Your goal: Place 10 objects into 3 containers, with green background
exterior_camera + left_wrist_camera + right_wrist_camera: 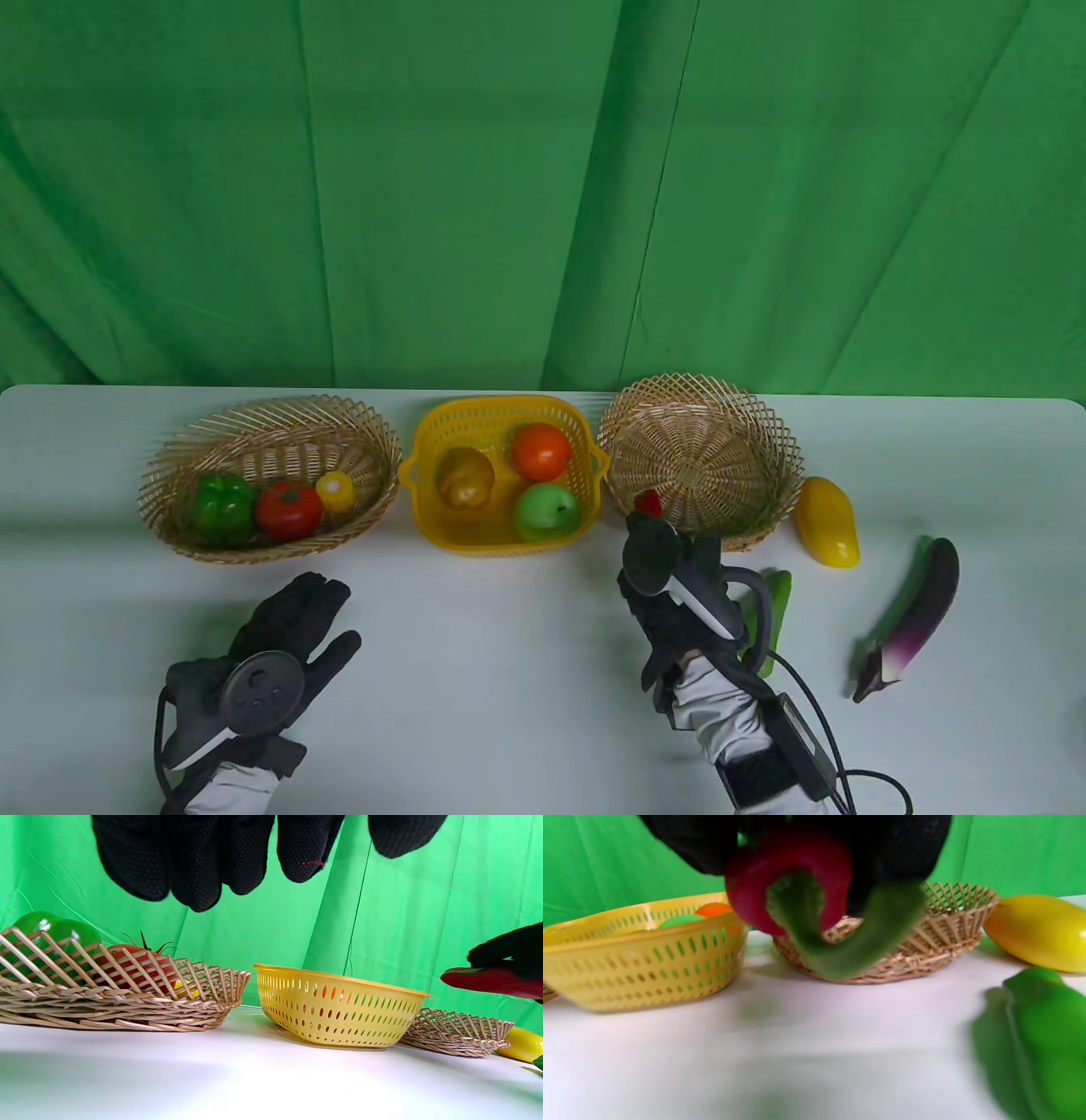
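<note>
While both hands sit low near the front of the table, this is how things lie, from near to far.

Left hand [284, 649]: it hangs over the white table [475, 679] with its fingers [195, 861] loose and a little spread. It holds nothing.

Right hand [670, 586]: its fingers are curled around a red chili [789, 874]. The chili has a green stem that curls down. The hand is up off the table, just in front of the round basket [764, 441].

Green veg [776, 598]: it lies on the table right beside the right hand, partly hidden by it. I cannot tell what kind it is.

Eggplant [912, 620]: it lies on the table far to the right, apart from the rest.

Mango [827, 520]: it is yellow and lies just to the right of the round basket.

Round basket: it is woven, and nothing shows inside it.

Yellow basket [441, 509]: it sits in the middle. It holds an orange [541, 450], a green apple [547, 509] and a brownish fruit [464, 478].

Oval basket [178, 458]: it sits on the left. It holds a green pepper [222, 503], a tomato [288, 508] and a small yellow fruit [335, 490], all in a row.

Cloth [543, 187]: it is green and hangs behind the table.
</note>
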### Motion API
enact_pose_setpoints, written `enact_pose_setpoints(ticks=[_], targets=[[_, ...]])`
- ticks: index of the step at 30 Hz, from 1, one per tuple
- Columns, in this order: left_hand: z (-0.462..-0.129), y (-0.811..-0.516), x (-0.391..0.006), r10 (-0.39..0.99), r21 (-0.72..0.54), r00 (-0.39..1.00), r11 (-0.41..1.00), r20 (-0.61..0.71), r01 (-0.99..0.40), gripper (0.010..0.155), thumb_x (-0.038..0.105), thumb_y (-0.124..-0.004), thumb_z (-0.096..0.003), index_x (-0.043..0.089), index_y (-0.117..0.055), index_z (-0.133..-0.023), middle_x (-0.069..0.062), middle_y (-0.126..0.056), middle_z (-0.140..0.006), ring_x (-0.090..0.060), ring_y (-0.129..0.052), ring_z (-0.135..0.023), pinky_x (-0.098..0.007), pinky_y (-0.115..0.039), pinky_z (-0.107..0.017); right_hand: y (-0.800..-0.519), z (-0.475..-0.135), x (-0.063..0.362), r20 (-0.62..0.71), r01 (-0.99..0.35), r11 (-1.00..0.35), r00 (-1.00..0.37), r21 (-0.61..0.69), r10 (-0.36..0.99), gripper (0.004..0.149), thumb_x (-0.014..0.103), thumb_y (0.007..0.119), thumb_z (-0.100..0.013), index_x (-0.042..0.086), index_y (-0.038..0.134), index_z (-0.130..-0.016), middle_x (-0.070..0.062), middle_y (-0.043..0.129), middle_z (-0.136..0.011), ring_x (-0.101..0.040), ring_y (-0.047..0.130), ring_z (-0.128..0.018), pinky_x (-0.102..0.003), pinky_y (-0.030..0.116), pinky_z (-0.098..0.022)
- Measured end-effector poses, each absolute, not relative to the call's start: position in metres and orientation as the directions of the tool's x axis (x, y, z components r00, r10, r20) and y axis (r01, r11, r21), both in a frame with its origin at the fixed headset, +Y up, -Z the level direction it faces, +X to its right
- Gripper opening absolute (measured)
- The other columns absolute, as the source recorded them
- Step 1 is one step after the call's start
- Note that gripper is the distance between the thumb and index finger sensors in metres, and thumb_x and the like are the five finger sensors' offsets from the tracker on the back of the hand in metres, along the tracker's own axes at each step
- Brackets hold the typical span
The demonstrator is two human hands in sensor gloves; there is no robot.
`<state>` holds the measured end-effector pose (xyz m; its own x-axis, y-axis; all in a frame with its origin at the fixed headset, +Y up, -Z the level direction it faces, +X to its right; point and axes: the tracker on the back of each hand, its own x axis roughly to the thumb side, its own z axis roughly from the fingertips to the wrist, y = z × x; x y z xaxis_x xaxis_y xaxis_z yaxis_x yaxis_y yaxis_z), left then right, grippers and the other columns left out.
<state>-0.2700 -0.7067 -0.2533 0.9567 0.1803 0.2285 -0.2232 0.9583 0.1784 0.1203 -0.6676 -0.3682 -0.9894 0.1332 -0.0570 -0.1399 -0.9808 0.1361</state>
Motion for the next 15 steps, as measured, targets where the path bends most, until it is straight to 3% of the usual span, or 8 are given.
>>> enact_pose_setpoints(ticks=[15], targets=[[-0.254, -0.708, -0.271, 0.170, 0.176, 0.961, 0.962, 0.218, -0.210, 0.065, 0.062, -0.060, -0.0558, 0.030, -0.060, -0.113, -0.014, -0.069, -0.115, -0.039, -0.083, -0.098, -0.056, -0.075, -0.063, -0.674, -0.452, 0.129, -0.266, -0.190, -0.975, -0.952, 0.116, 0.154, 0.067, 0.041, 0.072, -0.060, 0.027, 0.037, -0.116, -0.029, 0.056, -0.113, -0.043, 0.081, -0.076, -0.045, 0.074, -0.056]])
